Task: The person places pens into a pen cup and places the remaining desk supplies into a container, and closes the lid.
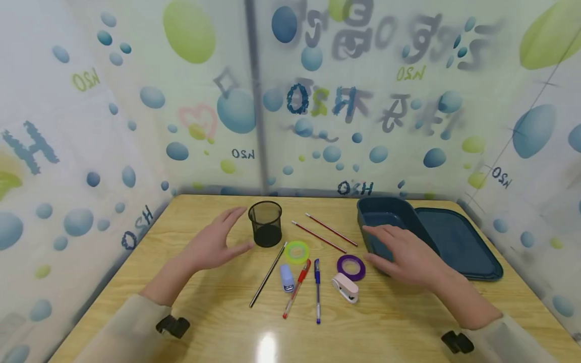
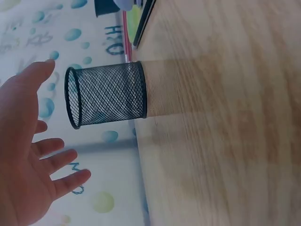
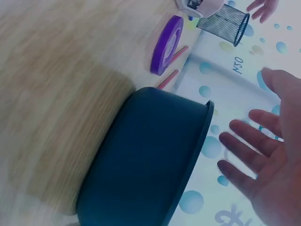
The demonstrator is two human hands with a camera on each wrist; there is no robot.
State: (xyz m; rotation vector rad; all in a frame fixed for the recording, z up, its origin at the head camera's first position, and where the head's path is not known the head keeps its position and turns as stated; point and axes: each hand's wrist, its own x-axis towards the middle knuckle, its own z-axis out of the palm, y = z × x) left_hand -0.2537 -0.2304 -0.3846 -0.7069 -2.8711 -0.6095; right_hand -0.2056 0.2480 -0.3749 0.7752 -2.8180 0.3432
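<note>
My left hand [image 1: 213, 245] is held up with its fingers apart, just left of a black mesh pen cup [image 1: 265, 224]. The cup stands upright; its woven side [image 2: 108, 92] faces the palm in the left wrist view, with a gap between them. Over the front left part of a dark blue box [image 1: 379, 201] hovers my right hand [image 1: 404, 254], fingers spread and holding nothing. In the right wrist view the box's outer wall [image 3: 141, 155] shows below that hand [image 3: 268, 150]. Nearest to its thumb on the table lies a purple tape roll [image 1: 341, 272].
Between the hands lie a yellow-green tape roll [image 1: 290, 258], a small lavender object [image 1: 286, 275], a pink mini stapler [image 1: 346, 287], a red pen [image 1: 300, 278], a blue pen [image 1: 317, 282], a dark pencil [image 1: 268, 276] and two red pencils [image 1: 319, 236]. A dark blue lid [image 1: 463, 242] lies right of the box.
</note>
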